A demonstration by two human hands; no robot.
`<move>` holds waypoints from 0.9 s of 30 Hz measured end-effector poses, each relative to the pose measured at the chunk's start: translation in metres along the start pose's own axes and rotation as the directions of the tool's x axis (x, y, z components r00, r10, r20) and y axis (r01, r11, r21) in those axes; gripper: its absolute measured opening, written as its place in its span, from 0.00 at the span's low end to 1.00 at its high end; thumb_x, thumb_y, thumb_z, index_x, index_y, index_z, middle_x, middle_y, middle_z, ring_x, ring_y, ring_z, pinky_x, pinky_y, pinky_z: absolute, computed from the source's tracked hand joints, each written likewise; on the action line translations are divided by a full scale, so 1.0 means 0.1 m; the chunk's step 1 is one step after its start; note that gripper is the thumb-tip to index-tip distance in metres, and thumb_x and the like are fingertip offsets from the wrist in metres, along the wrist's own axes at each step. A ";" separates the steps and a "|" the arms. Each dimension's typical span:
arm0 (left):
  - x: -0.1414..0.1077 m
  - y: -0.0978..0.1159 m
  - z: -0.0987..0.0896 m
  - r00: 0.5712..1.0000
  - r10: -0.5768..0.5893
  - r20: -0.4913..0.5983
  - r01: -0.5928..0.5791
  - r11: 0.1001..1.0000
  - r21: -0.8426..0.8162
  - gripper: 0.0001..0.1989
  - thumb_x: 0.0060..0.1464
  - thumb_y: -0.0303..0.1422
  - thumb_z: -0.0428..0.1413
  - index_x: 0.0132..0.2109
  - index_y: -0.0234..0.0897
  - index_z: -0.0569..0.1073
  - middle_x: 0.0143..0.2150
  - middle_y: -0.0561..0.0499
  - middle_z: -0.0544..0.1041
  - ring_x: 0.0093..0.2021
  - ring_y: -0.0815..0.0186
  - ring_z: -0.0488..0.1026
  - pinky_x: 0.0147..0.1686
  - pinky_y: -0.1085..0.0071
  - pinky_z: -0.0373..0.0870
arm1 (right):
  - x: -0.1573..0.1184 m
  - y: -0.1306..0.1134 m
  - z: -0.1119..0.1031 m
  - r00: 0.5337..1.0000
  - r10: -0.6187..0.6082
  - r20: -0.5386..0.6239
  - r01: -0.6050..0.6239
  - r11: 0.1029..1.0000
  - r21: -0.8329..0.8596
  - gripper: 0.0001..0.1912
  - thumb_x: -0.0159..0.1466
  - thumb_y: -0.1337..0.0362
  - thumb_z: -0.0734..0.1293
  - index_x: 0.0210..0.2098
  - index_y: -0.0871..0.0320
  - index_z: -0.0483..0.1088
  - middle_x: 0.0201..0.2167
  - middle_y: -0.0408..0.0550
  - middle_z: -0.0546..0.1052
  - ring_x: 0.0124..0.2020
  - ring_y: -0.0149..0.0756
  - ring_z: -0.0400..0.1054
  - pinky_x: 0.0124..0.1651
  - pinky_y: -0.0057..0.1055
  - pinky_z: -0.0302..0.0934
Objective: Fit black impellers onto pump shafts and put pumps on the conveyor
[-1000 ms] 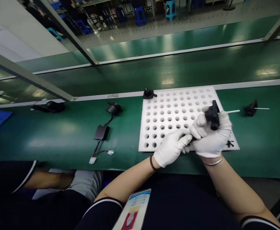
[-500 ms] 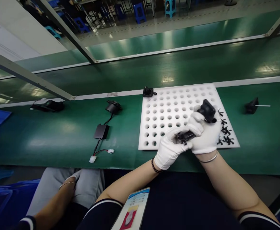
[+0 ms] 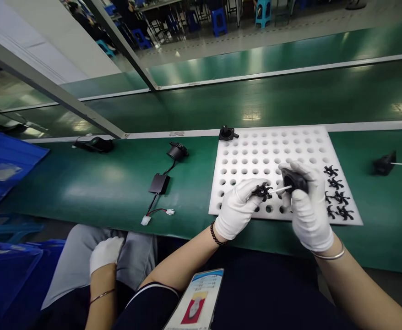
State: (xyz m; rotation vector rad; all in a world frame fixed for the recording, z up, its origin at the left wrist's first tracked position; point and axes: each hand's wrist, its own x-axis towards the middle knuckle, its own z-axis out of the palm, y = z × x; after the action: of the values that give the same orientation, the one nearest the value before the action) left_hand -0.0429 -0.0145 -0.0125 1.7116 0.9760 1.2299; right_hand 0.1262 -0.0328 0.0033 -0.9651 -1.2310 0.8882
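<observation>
The person's left arm [image 3: 183,262] and right arm [image 3: 366,286] slant forward and in. The left hand [image 3: 236,210] pinches with its thumb and fingertips. The right hand [image 3: 311,215] curls its fingers and thumb into a grip. The hands (both gloved in white) are close but apart.

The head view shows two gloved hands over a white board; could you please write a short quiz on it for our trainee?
1. True or false: the left hand holds an impeller.
2. Where on the board do the other impellers lie? A) Along the far edge. B) Along the left edge. C) On the right side.
3. Fill in the colour: the rod between the held impeller and the housing in the right hand is ____.

Key: 1. True. 2. C. 3. White.
</observation>
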 end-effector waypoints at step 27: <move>0.06 0.30 0.01 0.996 -0.002 0.087 -0.016 0.978 0.208 0.49 0.49 0.34 0.67 0.72 0.46 0.52 0.69 0.40 0.62 0.67 0.46 0.63 0.63 0.51 0.66 | 0.01 0.06 0.29 0.797 0.596 0.100 -0.549 0.644 0.533 0.24 0.68 0.43 0.60 0.49 0.56 0.70 0.35 0.47 0.76 0.23 0.29 0.65 0.21 0.25 0.63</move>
State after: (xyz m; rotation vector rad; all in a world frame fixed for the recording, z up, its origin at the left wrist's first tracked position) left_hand -0.0368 -0.0210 0.0172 1.9158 1.0787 1.0783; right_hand 0.0976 -0.0263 0.0001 -0.9163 -0.5103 1.5859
